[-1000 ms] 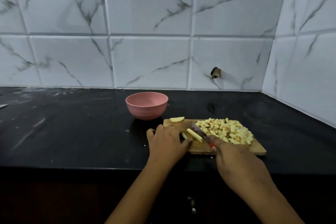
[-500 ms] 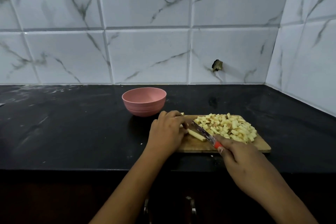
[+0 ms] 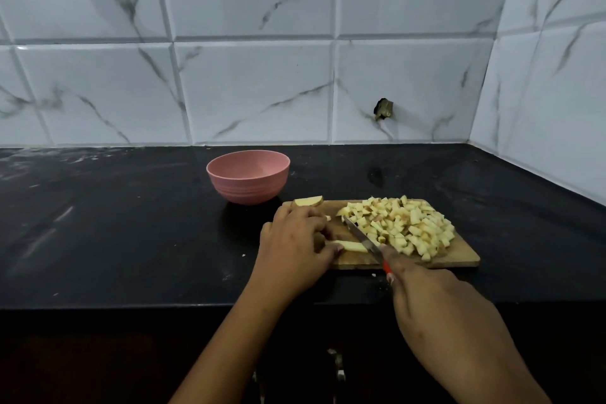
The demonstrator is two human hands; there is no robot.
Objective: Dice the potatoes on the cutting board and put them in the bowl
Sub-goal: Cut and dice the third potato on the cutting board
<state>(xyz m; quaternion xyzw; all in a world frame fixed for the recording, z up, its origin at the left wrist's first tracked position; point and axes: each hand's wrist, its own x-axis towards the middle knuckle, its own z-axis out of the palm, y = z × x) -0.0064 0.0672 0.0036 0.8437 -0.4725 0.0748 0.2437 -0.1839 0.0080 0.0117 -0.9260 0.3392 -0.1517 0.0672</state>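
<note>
Left hand (image 3: 295, 248) shifted nearer, pinching potato strip (image 3: 349, 245) lying left-right; right hand (image 3: 437, 315) grips knife (image 3: 360, 235).

No text, label, brand, number or sign can be read anywhere in the view.
</note>
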